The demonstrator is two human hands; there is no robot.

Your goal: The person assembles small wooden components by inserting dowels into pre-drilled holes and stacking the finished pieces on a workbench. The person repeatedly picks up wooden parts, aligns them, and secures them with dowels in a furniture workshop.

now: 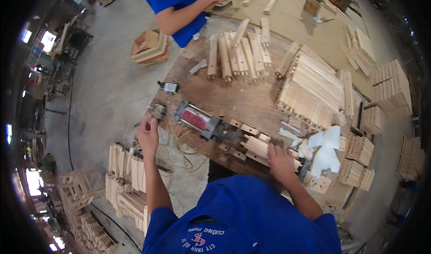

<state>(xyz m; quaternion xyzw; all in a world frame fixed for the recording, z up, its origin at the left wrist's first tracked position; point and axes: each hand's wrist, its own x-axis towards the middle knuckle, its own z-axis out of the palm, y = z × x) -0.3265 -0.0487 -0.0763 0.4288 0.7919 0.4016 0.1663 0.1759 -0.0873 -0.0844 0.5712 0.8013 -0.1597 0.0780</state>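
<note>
My left hand (148, 132) is at the table's left edge, fingers pinched beside a small metal valve-like fitting (158, 110). Whatever is between the fingertips, if anything, is too small to make out. My right hand (282, 163) lies with fingers extended over pale wooden pieces (257, 145), which sit side by side in a jig between drilled wooden blocks (237, 154). Left of the jig, in line with it, is a pneumatic cylinder (195, 120) with steel rods and a red inside. A small black and white device (169, 88) stands farther back on the table.
Drilled wooden bars (247, 52) lie loosely at the back of the table (188, 74), with a large stack of slats (310, 88) to the right. White foam scraps (325, 150) lie near my right hand. Hoses (184, 157) hang at the left edge. A co-worker's arm (188, 16) is beyond.
</note>
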